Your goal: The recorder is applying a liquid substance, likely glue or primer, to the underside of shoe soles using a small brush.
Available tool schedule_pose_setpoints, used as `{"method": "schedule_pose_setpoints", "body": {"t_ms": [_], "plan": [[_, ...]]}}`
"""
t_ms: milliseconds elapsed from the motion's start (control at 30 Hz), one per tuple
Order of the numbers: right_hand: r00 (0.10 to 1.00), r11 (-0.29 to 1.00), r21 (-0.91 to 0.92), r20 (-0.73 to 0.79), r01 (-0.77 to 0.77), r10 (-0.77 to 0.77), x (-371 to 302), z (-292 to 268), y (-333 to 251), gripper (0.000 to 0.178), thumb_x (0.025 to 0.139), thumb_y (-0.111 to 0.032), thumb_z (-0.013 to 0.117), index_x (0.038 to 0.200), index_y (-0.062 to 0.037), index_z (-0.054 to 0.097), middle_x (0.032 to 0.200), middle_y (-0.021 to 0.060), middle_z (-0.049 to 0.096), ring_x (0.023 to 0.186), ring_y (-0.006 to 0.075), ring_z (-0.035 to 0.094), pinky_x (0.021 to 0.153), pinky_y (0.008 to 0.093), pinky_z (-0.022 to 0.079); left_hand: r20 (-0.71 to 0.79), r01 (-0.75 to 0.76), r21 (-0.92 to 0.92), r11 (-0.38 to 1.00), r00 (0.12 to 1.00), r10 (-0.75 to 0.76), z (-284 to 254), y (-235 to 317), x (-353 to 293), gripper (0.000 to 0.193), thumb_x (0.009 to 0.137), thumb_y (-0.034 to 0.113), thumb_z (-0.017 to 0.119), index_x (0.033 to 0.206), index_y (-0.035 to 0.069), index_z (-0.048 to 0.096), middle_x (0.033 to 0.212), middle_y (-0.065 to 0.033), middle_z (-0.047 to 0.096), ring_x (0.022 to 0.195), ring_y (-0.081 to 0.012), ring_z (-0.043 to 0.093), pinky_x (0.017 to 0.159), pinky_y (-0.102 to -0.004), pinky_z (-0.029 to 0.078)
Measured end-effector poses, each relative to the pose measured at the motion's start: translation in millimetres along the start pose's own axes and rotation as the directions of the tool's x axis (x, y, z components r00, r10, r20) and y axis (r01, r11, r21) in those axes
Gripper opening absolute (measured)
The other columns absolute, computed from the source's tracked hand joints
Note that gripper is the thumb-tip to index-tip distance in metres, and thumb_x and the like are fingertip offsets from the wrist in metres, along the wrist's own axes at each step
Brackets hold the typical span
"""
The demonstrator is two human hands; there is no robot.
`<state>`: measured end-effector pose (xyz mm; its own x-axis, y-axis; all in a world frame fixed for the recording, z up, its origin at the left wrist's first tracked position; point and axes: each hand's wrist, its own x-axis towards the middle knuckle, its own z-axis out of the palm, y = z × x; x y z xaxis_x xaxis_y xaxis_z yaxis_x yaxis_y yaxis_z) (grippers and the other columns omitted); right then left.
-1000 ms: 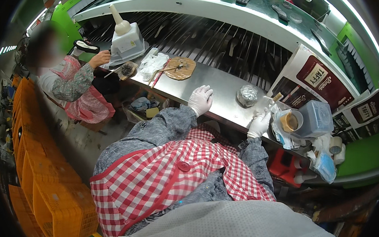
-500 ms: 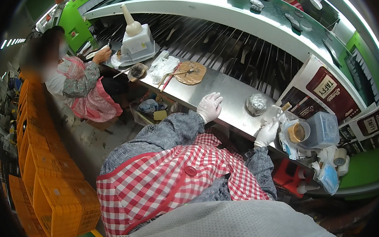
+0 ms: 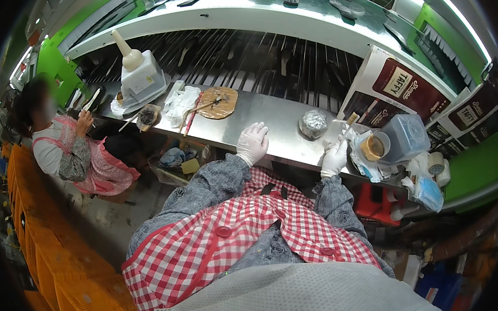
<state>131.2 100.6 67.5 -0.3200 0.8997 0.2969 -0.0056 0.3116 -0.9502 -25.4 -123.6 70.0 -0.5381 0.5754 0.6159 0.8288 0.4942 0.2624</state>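
Wooden-tipped tool beside gloved right hand, grip unclear, left hand unclenched at near edge of steel bench, silvery ball farther between them

Bright overhead glare (edges bent, dark)

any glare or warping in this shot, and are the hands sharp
Head view: the white beam bows upward and the corners go black; bright glare lies on the metal counter; the left hand and right hand look fairly sharp, though the right one's grip is unclear.
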Motion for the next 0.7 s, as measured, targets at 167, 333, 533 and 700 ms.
{"method": "schedule_pose_setpoints", "body": {"t_ms": [167, 333, 533, 700], "plan": [[0.999, 0.989, -0.145, 0.004, 0.033, -0.032, -7.9, -2.7, 1.0, 0.027, 0.092, -0.009, 0.045, 0.116, -0.0047, 0.057, 0.070, 0.0049, 0.061, 0.058, 0.0144, 0.058, 0.057, 0.0301, 0.047, -0.073, -0.028, -0.041, 0.999, 0.997, 0.025, 3.7, 2.1, -15.8, 0.021, 0.079, 0.012, 0.060, 0.098, 0.007, 0.064, 0.108, -0.0129, 0.065, 0.105, -0.0310, 0.060, 0.091, -0.0424, 0.047], [0.993, 0.966, -0.235, -0.019, 0.110, -0.118, -19.6, -9.4, 2.9, 0.016, 0.097, -0.014, 0.044, 0.099, -0.0046, 0.057, 0.065, 0.0041, 0.059, 0.055, 0.0149, 0.057, 0.054, 0.0301, 0.045, -0.072, -0.003, -0.121, 0.993, 0.997, -0.006, -4.5, 4.2, -33.3, 0.022, 0.078, 0.014, 0.062, 0.098, 0.007, 0.065, 0.108, -0.0135, 0.065, 0.106, -0.0304, 0.060, 0.091, -0.0413, 0.047], [0.995, 0.986, -0.138, 0.002, 0.098, -0.099, -33.8, -15.6, -2.8, 0.016, 0.097, -0.011, 0.045, 0.099, -0.0017, 0.058, 0.065, 0.0025, 0.058, 0.053, 0.0104, 0.053, 0.052, 0.0256, 0.044, -0.198, -0.131, -0.427, 0.895, 0.979, 0.049, -113.4, -20.5, 80.2, 0.024, 0.076, 0.008, 0.063, 0.098, 0.002, 0.068, 0.104, -0.0172, 0.068, 0.100, -0.0310, 0.064, 0.092, -0.0377, 0.048], [0.992, 0.976, -0.177, 0.007, 0.128, -0.129, -53.4, -9.5, -4.8, 0.019, 0.098, -0.010, 0.045, 0.105, 0.0017, 0.058, 0.067, 0.0012, 0.057, 0.054, 0.0085, 0.052, 0.052, 0.0245, 0.044, -0.587, -0.279, 0.150, 0.948, 0.746, 0.313, -226.5, -128.9, 222.8, 0.023, 0.079, 0.016, 0.062, 0.098, 0.003, 0.066, 0.099, -0.0145, 0.066, 0.090, -0.0313, 0.062, 0.079, -0.0407, 0.047]]}}
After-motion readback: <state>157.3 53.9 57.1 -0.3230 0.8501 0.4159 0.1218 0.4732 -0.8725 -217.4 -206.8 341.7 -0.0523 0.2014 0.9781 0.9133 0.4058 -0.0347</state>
